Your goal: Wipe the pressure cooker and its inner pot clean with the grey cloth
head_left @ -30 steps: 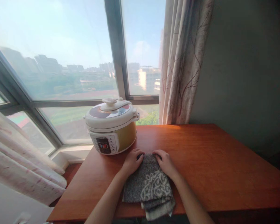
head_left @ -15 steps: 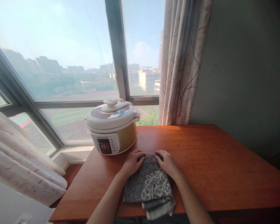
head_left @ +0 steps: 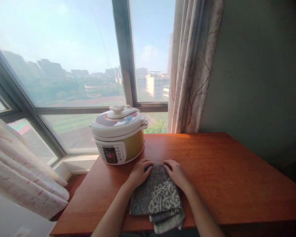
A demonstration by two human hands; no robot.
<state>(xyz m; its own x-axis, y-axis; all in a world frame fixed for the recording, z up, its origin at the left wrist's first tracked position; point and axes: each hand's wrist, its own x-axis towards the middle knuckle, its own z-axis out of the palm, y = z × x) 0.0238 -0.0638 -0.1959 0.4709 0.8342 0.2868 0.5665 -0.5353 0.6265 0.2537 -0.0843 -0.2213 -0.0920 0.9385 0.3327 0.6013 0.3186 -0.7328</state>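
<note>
A folded grey towel point(head_left: 148, 194) with a cream scroll pattern lies on the wooden table in front of me, its layered near end close to the table's front edge. My left hand point(head_left: 138, 173) is closed at the far left corner, thumb against the cloth and fingers curled round beyond it. At the far right corner my right hand point(head_left: 175, 173) grips in the same way, thumb on the near side. Fingertips are partly hidden behind the cloth's far edge. Just beyond my left hand stands an electric pressure cooker point(head_left: 134, 148), white and gold with its lid on.
The reddish-brown table point(head_left: 227, 177) reaches to a dark wall point(head_left: 251, 82) on the right. Behind the cooker is a large framed window point(head_left: 76, 75). Patterned curtains hang at the right point(head_left: 192, 65) and lower left point(head_left: 22, 174).
</note>
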